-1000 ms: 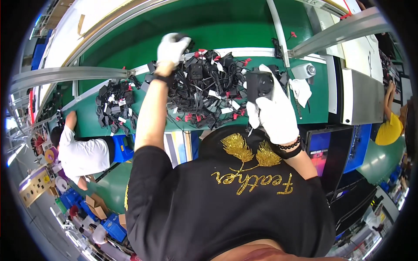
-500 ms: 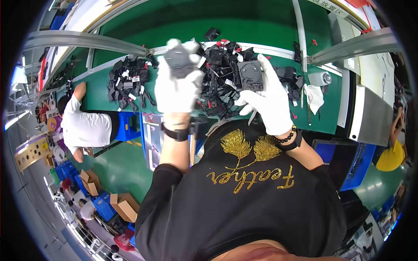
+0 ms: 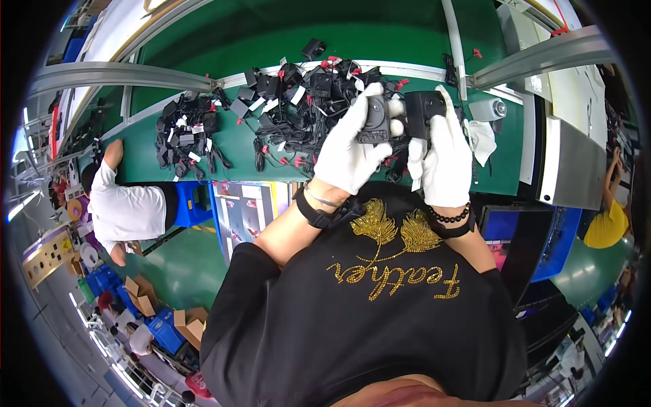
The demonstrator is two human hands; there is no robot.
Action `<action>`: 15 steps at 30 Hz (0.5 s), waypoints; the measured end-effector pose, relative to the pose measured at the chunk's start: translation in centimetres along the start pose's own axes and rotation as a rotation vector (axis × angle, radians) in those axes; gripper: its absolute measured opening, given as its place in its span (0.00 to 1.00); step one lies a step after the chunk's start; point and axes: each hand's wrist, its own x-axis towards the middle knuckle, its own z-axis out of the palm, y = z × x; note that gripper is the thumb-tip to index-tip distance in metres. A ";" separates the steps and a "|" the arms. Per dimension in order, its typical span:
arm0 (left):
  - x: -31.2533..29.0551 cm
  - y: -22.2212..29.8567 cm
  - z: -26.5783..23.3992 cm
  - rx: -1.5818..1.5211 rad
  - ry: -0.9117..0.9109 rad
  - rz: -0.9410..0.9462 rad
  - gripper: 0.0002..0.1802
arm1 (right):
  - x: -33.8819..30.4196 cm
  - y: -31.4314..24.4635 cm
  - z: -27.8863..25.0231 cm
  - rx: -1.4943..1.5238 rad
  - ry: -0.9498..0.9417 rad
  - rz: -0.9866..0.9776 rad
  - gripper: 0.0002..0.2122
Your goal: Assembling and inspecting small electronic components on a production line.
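In our left hand, the fingers grip a dark grey block; in our right hand, they grip a black block, side by side near the cable pile on the bench. Edge grips seem chosen to leave upper faces uncovered. Both long axes appear to run away from us, though fingers partly hide the black block.

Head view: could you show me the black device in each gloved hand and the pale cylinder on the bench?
Left hand's (image 3: 347,156) device (image 3: 376,118): head view, middle of its visible face.
Right hand's (image 3: 448,163) device (image 3: 418,114): head view, its dark face.
Pale cylinder (image 3: 483,110): head view, its side wall.
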 end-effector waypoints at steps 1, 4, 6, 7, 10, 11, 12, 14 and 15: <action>0.0 0.0 -0.2 -0.007 -0.065 -0.035 0.22 | 0.1 0.3 -0.3 0.092 -0.006 -0.006 0.21; 0.0 0.1 0.6 0.026 0.054 -0.115 0.27 | 0.0 1.3 -0.6 0.093 0.030 -0.073 0.20; 0.0 0.0 0.3 0.090 0.078 -0.142 0.30 | -0.3 1.3 -0.2 0.280 -0.032 -0.027 0.20; 0.0 0.1 0.4 0.091 0.076 -0.141 0.30 | -0.4 1.2 0.0 0.467 -0.094 0.021 0.20; -0.3 0.2 0.7 0.061 0.070 -0.139 0.33 | -0.3 1.5 -0.2 -0.012 -0.022 -0.133 0.21; -0.3 0.1 0.7 0.060 0.068 -0.139 0.33 | -0.3 1.4 -0.2 -0.014 -0.022 -0.134 0.21; -0.3 -0.2 0.5 0.108 0.067 -0.052 0.32 | -0.5 1.4 -0.1 -0.058 -0.025 -0.145 0.21; -0.4 -0.9 0.3 0.264 0.091 0.146 0.27 | -0.9 1.3 0.3 -0.103 -0.029 -0.158 0.21; -0.7 -1.0 0.3 0.414 0.098 0.247 0.26 | -1.1 1.3 0.6 -0.017 -0.037 -0.154 0.20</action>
